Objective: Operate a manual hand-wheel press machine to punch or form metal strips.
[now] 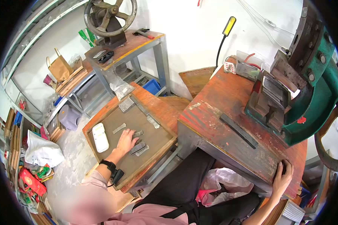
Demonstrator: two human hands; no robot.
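several small grey strips (pixel 137 147) are gathered in a ridged row in the shallow wooden tray (pixel 167 144), close to its near right side. the left hand (pixel 127 141) is placed just beside them, its fingers bent and lowered; whether a strip is gripped cannot be told. one loose strip (pixel 119 128) is laid farther off, beyond the hand, and a flat cluster of pieces (pixel 126 104) is set at the tray's far end. a white oblong case (pixel 100 137) is placed along the left side. to the right, a dark flat bar (pixel 238 130) is laid across the worn red bench (pixel 214 101). the right hand (pixel 283 175) is rested at that bench's near right edge, fingers curled; whether anything is held under them cannot be told. farther right, a green machine (pixel 315 108) is mounted; behind, a yellow-headed lamp (pixel 229 26) is seen.
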